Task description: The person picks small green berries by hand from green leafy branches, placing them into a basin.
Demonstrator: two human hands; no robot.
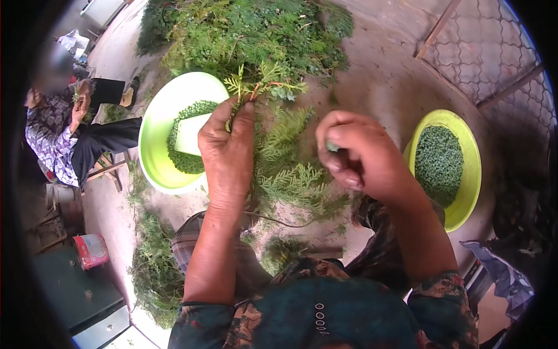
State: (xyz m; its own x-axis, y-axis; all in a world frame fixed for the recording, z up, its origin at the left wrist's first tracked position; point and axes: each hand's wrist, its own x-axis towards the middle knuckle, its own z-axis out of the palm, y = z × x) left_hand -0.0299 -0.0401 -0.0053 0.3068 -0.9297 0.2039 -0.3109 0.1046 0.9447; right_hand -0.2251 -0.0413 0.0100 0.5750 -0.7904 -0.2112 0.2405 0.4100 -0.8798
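My left hand (pixel 226 151) pinches a small green sprig (pixel 261 87) with flat, scaly leaves and a reddish stem. To its right, my right hand (pixel 360 151) is curled, with a small green seed cone (pixel 332 146) between thumb and fingers. Behind my left hand stands a pale green basin (pixel 152 154) holding many small green cones (pixel 185 166) and a light-coloured scoop or box, partly hidden. Right of my right hand, a yellow-green basin (pixel 474 192) holds more green cones (pixel 439 160).
A large heap of cut branches (pixel 250 35) lies at the back. Loose sprigs (pixel 296 186) are strewn over the floor between my knees. Another person (pixel 58 134) sits at the left. A pink-and-white bucket (pixel 91 251) stands near a dark cabinet (pixel 75 291). Wire mesh (pixel 482 46) is at the right.
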